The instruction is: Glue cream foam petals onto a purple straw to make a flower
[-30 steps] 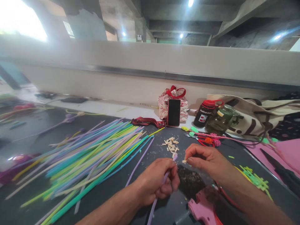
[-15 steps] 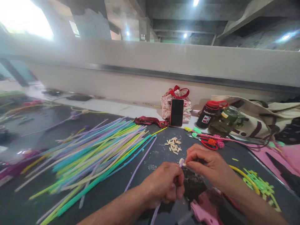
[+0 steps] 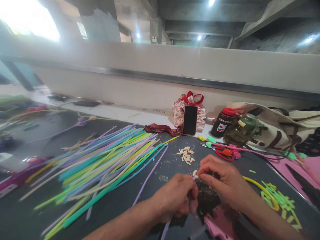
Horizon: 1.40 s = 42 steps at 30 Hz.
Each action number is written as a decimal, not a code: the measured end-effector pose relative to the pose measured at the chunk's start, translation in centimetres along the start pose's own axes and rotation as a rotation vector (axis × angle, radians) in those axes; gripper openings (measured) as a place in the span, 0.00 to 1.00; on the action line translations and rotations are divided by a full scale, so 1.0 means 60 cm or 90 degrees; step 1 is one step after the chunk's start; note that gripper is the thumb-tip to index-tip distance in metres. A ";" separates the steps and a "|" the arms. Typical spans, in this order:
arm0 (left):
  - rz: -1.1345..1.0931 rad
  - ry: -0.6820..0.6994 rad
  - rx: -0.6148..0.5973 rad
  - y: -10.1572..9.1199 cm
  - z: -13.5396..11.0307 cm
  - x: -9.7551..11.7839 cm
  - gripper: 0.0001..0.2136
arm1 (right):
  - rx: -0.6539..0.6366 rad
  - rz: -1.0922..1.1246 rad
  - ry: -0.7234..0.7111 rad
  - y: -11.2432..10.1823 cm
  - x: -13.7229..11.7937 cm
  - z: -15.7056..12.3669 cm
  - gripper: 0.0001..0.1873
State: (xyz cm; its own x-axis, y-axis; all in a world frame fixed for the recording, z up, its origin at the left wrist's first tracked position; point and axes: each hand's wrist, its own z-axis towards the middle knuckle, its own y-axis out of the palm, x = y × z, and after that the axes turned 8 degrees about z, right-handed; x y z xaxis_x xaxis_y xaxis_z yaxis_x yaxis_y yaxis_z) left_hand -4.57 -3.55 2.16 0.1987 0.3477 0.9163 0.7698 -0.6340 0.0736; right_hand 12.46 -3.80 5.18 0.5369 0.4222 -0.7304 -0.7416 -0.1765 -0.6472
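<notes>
Left hand (image 3: 176,198) grip closed around a thin purple straw (image 3: 166,228). Right hand (image 3: 220,178) fingertips pinch a small cream piece (image 3: 194,173) at the straw's top end, low centre over the dark table (image 3: 30,213). Fanned pile of pastel straws (image 3: 100,163) to the left, cream bits (image 3: 186,155) just behind, upright phone (image 3: 190,120), red scissors (image 3: 221,152). Pink glue gun (image 3: 220,225) cut off at the bottom edge; straw tip hidden by fingers.

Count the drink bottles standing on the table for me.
2. The dark bottle with the red cap stands right of the phone; the green bottle is beside it, against the canvas bag. Others may hide behind the bags.
</notes>
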 end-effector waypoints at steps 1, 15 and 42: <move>0.005 0.000 -0.006 -0.001 0.001 -0.001 0.07 | -0.002 -0.002 0.002 0.000 0.000 -0.001 0.08; 0.091 0.027 -0.006 0.000 -0.001 -0.006 0.08 | -0.036 -0.108 0.017 0.000 -0.003 -0.007 0.08; 0.110 -0.025 -0.051 -0.012 0.016 -0.018 0.16 | -0.083 -0.196 0.042 0.002 -0.010 -0.011 0.10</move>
State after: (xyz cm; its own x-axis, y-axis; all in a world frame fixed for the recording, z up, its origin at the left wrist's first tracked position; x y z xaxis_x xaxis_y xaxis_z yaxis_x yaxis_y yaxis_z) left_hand -4.77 -2.83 0.73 0.3492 0.2548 0.9018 0.6720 -0.7388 -0.0514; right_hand 12.30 -4.65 5.37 0.7553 0.4162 -0.5062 -0.4851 -0.1642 -0.8589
